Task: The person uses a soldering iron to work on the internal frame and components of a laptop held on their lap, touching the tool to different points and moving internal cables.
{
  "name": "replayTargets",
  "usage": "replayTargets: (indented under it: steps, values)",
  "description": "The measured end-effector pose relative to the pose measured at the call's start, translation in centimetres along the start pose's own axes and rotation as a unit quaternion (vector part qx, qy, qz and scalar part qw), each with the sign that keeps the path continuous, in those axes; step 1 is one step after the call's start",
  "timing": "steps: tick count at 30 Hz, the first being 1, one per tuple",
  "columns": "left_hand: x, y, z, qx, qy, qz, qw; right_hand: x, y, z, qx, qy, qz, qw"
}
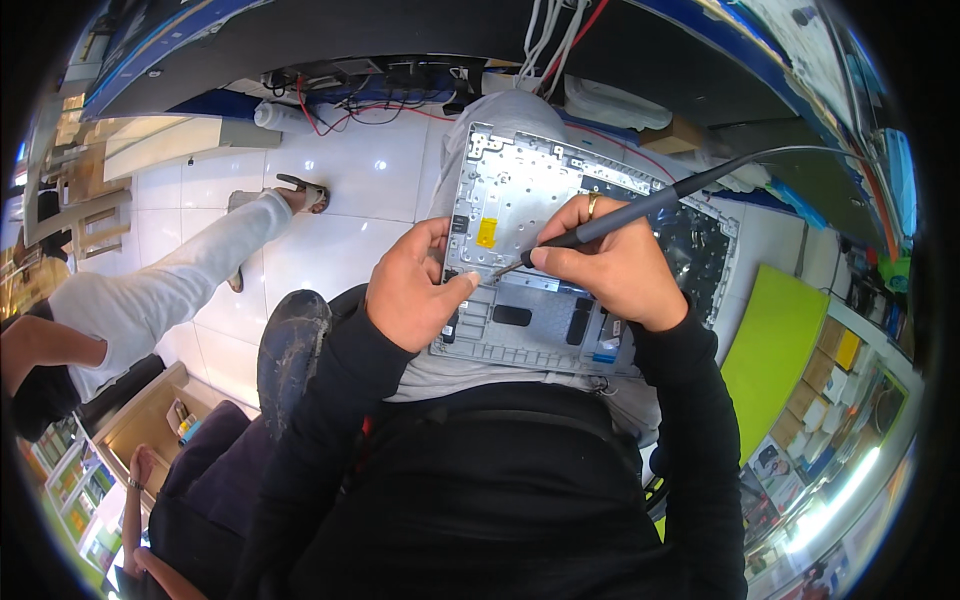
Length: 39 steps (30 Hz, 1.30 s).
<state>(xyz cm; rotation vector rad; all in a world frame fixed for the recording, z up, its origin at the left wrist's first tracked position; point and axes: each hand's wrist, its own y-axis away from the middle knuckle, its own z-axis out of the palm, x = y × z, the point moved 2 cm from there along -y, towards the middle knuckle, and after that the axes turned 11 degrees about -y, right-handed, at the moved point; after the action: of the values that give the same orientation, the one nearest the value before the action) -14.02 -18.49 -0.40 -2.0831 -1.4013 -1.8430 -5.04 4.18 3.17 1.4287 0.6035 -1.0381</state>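
Note:
A silver laptop top case [505, 195] lies inside up across my lap, with a dark keyboard back at its right. My right hand [625, 275] is closed round the dark grey handle of a soldering iron [650, 203], held like a pen. Its thin tip points down and left at the metal near the case's left side; whether it touches I cannot tell. My left hand [412, 290] grips the case's left edge, its thumb on the top surface close to the tip and the fingers partly hidden. A piece of yellow tape [487, 233] sits just above the thumb.
The iron's cord [800, 149] runs off to the upper right. Red and black cables [370, 108] trail under the dark counter [400, 45] ahead. A person in light trousers [170, 250] is at my left; another sits lower left. A green panel [765, 350] and glass display case [840, 440] stand right.

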Motion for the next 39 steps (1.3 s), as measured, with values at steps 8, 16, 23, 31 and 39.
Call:
replayTargets:
  steps: [8,16,23,31,39]
  values:
    - [3.0,-1.7,2.2,-0.078,0.128,0.022,0.989,0.0,0.7,-2.4,-0.001,0.026,-0.031,0.999]
    - [3.6,-2.4,3.0,-0.1,0.138,-0.003,0.985,0.3,1.1,-3.5,0.022,0.036,-0.01,0.999]
    - [3.6,-2.3,3.1,-0.096,0.135,-0.001,0.986,0.8,0.5,-3.6,0.008,0.034,-0.032,0.999]
    - [3.4,-2.5,3.0,-0.096,0.128,-0.002,0.987,0.8,0.2,-3.7,-0.005,0.036,-0.028,0.999]
    - [2.7,-2.6,2.9,-0.09,0.107,-0.009,0.99,0.6,-0.3,-3.2,0.01,-0.03,0.008,0.999]
